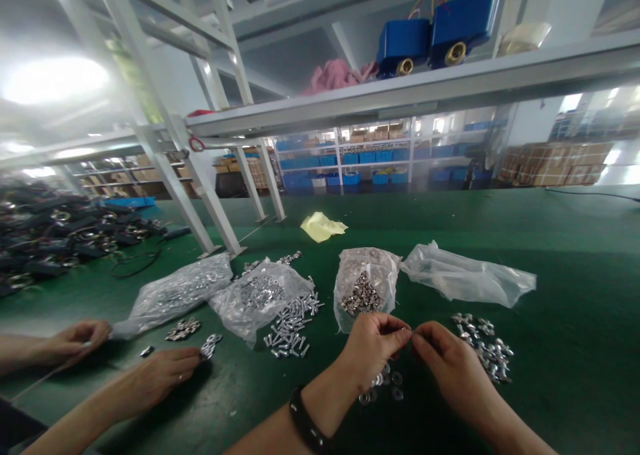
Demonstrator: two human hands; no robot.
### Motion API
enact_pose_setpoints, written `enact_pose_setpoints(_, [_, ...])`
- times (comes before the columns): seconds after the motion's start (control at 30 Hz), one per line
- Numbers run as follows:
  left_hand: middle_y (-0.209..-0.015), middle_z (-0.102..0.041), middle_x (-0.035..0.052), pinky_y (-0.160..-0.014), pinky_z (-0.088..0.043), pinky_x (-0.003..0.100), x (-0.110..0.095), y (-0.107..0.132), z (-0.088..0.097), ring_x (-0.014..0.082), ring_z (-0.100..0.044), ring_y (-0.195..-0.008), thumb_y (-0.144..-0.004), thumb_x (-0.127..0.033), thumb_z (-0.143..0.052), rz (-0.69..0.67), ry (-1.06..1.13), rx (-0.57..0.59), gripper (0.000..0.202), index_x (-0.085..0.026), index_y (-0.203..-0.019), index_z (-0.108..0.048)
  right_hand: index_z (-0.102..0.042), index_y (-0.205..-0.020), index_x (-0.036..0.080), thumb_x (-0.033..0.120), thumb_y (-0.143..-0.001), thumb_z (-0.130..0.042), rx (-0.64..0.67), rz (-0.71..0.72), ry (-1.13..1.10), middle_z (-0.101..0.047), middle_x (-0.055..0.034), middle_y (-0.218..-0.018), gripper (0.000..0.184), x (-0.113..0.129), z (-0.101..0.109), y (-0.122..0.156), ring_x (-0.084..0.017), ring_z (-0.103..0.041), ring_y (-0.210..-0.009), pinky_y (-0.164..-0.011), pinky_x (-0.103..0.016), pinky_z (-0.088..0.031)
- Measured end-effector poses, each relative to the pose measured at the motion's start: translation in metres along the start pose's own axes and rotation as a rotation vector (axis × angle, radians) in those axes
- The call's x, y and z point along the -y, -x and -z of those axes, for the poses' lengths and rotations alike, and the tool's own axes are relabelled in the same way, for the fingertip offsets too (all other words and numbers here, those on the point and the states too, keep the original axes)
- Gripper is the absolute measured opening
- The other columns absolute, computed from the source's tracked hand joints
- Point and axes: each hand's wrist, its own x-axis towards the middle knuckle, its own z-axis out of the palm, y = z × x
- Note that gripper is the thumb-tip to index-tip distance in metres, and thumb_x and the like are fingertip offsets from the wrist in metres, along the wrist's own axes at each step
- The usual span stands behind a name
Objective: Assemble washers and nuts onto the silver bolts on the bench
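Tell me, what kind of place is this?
It looks like a factory workshop. A long green workbench holds heaps of metal bolts and washers, and behind it stand shelves of blue bins and stacks of cardboard boxes.

Our left hand (373, 350) and right hand (453, 378) are bare up the forearm. Around our left wrist (325, 396) we wear a black segmented band (306, 420), its links set with small shiny metal studs.
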Motion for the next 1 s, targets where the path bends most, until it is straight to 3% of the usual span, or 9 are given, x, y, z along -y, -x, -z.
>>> enact_pose_setpoints(0.13, [-0.079,-0.058,0.0067,-0.055,-0.039,0.020,0.000,0.001,-0.001,0.0101,-0.049,-0.063,-0.069,-0.042,-0.058,-0.015,-0.027,0.007,0.039,-0.009,-0.090,-0.060,-0.046,-0.066,0.013,0.052,-0.085,-0.024,0.008,-0.144,-0.068,-0.048,-0.0025,-0.055,0.048,-0.004,-0.001,-0.003,-0.012,-0.045,-0.051,-0.047,-0.022,-0.035])
enact_pose_setpoints(0.3, [-0.080,-0.058,0.0069,-0.057,-0.041,0.020,0.004,0.000,0.001,0.0110,-0.050,-0.065,-0.071,-0.043,-0.055,-0.043,-0.062,0.001,0.039,-0.010,-0.091,-0.060,-0.048,-0.071,0.014,0.046,-0.084,-0.035,0.053,0.028,0.090,-0.049,-0.0003,-0.062,0.038,-0.010,-0.002,-0.002,-0.010,-0.045,-0.058,-0.053,-0.020,-0.034])
enact_pose_setpoints(0.47, [-0.084,-0.058,0.0080,-0.058,-0.043,0.021,-0.001,-0.001,0.005,0.0128,-0.053,-0.071,-0.073,-0.044,-0.053,-0.050,-0.078,0.065,0.044,-0.010,-0.099,-0.057,-0.048,-0.069,0.014,0.047,-0.085,-0.033,0.071,-0.032,0.052,-0.050,-0.0005,-0.061,0.040,-0.007,0.001,-0.001,-0.010,-0.046,-0.057,-0.053,-0.020,-0.035])
enact_pose_setpoints(0.57, [-0.095,-0.057,0.0066,-0.061,-0.044,0.019,-0.010,-0.005,0.030,0.0117,-0.055,-0.078,-0.079,-0.045,-0.045,-0.095,-0.253,-0.062,0.045,-0.015,-0.111,-0.049,-0.046,-0.062,0.014,0.051,-0.082,-0.036,-0.085,-0.123,0.004,-0.047,-0.0009,-0.054,0.043,-0.002,0.006,-0.001,-0.010,-0.044,-0.051,-0.048,-0.020,-0.034])
enact_pose_setpoints(0.63, [-0.092,-0.058,0.0024,-0.064,-0.044,0.018,-0.013,-0.009,0.061,0.0085,-0.055,-0.073,-0.084,-0.045,-0.034,-0.081,-0.675,-0.360,0.039,-0.021,-0.109,-0.051,-0.042,-0.056,0.014,0.055,-0.080,-0.035,-0.229,-0.192,-0.052,-0.041,-0.0005,-0.048,0.048,-0.001,0.009,-0.002,-0.009,-0.038,-0.045,-0.042,-0.021,-0.030])
enact_pose_setpoints(0.67, [-0.095,-0.058,0.0036,-0.069,-0.043,0.021,-0.011,-0.012,0.079,0.0100,-0.054,-0.078,-0.084,-0.042,-0.034,-0.060,-0.766,-0.469,0.037,-0.020,-0.107,-0.052,-0.040,-0.054,0.015,0.057,-0.079,-0.035,-0.284,-0.204,-0.068,-0.038,-0.0002,-0.046,0.050,-0.001,0.009,-0.001,-0.009,-0.035,-0.042,-0.040,-0.021,-0.028])
enact_pose_setpoints(0.73, [-0.098,-0.056,0.0080,-0.079,-0.038,0.028,-0.004,-0.016,0.111,0.0157,-0.052,-0.088,-0.083,-0.034,-0.037,-0.010,-0.890,-0.586,0.032,-0.015,-0.099,-0.057,-0.038,-0.053,0.015,0.058,-0.079,-0.035,-0.324,-0.171,-0.051,-0.035,-0.0001,-0.045,0.050,-0.002,0.009,-0.001,-0.009,-0.033,-0.041,-0.039,-0.021,-0.026])
enact_pose_setpoints(0.83, [-0.086,-0.058,0.0117,-0.079,-0.035,0.034,0.014,-0.020,0.141,0.0224,-0.052,-0.085,-0.075,-0.023,-0.047,0.092,-1.057,-0.598,0.020,-0.011,-0.078,-0.063,-0.039,-0.055,0.015,0.056,-0.079,-0.037,-0.259,-0.090,0.049,-0.038,-0.0006,-0.046,0.048,-0.004,0.007,0.001,-0.009,-0.035,-0.042,-0.039,-0.021,-0.027])
enact_pose_setpoints(1.0, [-0.080,-0.059,0.0143,-0.074,-0.036,0.032,0.029,-0.020,0.143,0.0237,-0.054,-0.082,-0.072,-0.018,-0.046,0.208,-1.219,-0.527,0.019,-0.009,-0.076,-0.063,-0.040,-0.057,0.015,0.054,-0.081,-0.034,-0.197,-0.067,0.068,-0.040,-0.0010,-0.048,0.047,-0.003,0.005,0.002,-0.010,-0.038,-0.044,-0.041,-0.021,-0.029])
